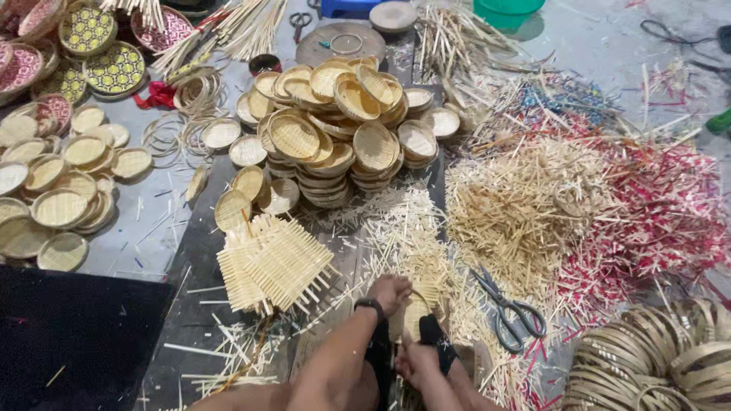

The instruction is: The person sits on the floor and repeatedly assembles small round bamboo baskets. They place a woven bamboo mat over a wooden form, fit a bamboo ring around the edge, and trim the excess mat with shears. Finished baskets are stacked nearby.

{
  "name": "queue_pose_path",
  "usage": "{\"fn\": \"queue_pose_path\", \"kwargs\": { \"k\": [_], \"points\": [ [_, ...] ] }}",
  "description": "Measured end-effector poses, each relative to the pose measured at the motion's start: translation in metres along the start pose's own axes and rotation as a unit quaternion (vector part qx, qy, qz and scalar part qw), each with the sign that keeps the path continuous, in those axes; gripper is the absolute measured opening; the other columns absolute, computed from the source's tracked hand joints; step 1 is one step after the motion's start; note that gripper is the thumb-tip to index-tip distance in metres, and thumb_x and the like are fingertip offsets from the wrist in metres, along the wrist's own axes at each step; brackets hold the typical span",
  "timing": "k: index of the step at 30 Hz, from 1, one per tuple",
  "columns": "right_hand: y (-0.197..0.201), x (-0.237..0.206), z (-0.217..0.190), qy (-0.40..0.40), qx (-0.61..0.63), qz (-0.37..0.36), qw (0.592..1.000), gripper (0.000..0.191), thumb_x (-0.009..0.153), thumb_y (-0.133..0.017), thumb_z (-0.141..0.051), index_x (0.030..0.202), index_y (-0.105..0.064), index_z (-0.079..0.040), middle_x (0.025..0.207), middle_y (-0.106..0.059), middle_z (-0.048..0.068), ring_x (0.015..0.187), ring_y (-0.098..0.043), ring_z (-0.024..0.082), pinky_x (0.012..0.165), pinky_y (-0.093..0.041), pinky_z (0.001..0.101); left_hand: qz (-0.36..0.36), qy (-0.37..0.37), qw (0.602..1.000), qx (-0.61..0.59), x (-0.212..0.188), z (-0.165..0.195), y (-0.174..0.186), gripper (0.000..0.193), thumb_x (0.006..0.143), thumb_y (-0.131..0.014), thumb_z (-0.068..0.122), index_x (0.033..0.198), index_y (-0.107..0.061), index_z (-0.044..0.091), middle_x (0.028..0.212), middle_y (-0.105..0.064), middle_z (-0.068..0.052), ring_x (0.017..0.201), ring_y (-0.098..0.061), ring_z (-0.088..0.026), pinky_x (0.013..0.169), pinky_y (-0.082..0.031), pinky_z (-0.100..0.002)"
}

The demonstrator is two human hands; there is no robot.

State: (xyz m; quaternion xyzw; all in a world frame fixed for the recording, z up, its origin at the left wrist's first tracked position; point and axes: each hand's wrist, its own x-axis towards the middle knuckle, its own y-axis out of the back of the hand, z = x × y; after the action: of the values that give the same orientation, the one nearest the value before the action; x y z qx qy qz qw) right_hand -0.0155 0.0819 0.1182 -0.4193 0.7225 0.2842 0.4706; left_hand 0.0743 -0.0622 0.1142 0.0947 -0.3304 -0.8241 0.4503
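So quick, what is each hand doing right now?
Left hand: closed on the edge of a small woven disc.
Right hand: closed on the same disc's lower edge.

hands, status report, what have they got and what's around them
Left hand and right hand both on small woven disc. Scissors lying just right. Woven mats stacked left.

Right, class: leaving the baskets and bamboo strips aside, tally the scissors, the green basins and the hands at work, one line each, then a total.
Scissors: 2, a grey pair near the hands and another pair at the top
Green basin: 1
Hands: 2, left hand and right hand
Total: 5
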Motion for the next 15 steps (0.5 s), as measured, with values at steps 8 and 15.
{"fn": "queue_pose_path", "kwargs": {
  "k": [8,15],
  "points": [
    [-0.021,0.000,-0.003,0.193,-0.159,0.102,0.963,0.051,0.093,-0.068,-0.046,0.073,-0.074,0.002,0.061,-0.071,0.013,0.051,-0.064,0.020,0.050,-0.047,0.0361,-0.011,0.210,0.972,-0.106,0.002,-0.010,-0.009,0.026,0.094,-0.065,0.035,0.103,-0.079,0.015,0.095,-0.077,-0.012,0.090,-0.074,-0.030,0.083,-0.057,-0.039],
    [-0.012,0.002,0.007,0.130,-0.065,0.053,0.988,0.052,0.092,-0.075,-0.045,0.083,-0.074,0.006,0.066,-0.069,0.015,0.054,-0.062,0.023,0.052,-0.050,0.0403,-0.044,0.258,0.961,-0.087,0.006,-0.014,-0.015,0.030,0.092,-0.064,0.041,0.105,-0.079,0.018,0.101,-0.076,-0.011,0.096,-0.072,-0.030,0.086,-0.055,-0.040]
  ]
}}
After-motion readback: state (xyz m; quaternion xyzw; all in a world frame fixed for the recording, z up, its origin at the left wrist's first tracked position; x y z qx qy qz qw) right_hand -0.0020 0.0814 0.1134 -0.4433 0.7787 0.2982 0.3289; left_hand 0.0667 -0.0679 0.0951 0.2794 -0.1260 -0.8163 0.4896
